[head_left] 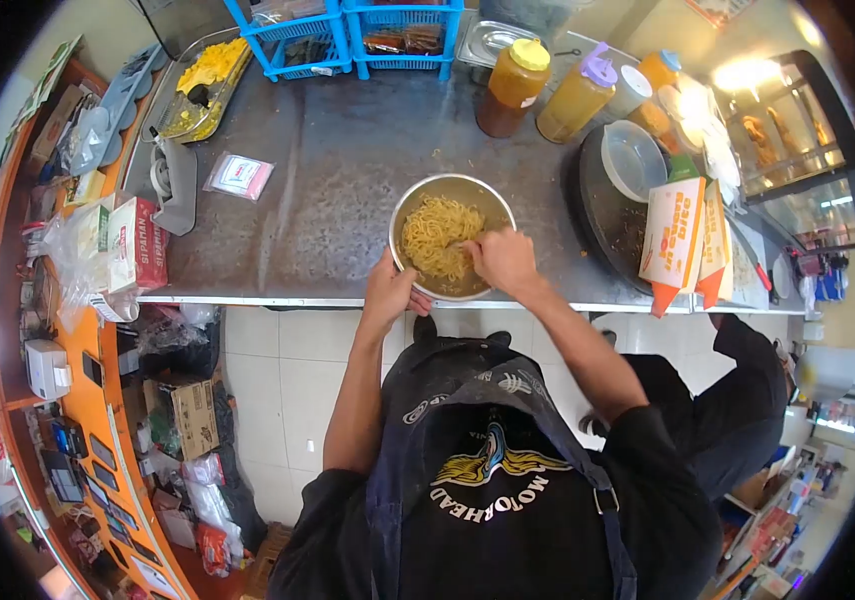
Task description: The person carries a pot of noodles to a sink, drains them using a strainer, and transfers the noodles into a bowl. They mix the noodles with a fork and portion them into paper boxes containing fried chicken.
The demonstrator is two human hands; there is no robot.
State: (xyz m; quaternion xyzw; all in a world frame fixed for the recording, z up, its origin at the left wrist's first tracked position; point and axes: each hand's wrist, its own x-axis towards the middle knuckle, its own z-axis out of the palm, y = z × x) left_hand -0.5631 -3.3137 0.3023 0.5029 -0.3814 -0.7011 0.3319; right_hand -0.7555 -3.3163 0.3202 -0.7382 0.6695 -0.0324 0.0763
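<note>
A round metal bowl (pixel 399 222) sits near the front edge of the metal counter, with yellow noodles (pixel 439 232) inside. My left hand (pixel 387 290) grips the bowl's near left rim, thumb on the edge and fingers beneath. Over the bowl's right side, my right hand (pixel 504 260) is closed, its fingertips down at the noodles. Whatever it holds there is mostly hidden by the fingers, so I cannot make out its kind.
Behind the bowl stand sauce bottles with yellow (pixel 512 88) and purple (pixel 579 95) lids. A dark round pan (pixel 592 215) and orange-white cartons (pixel 673 235) are at right. A small packet (pixel 240 176) lies left. A person in black (pixel 737 400) is at my right.
</note>
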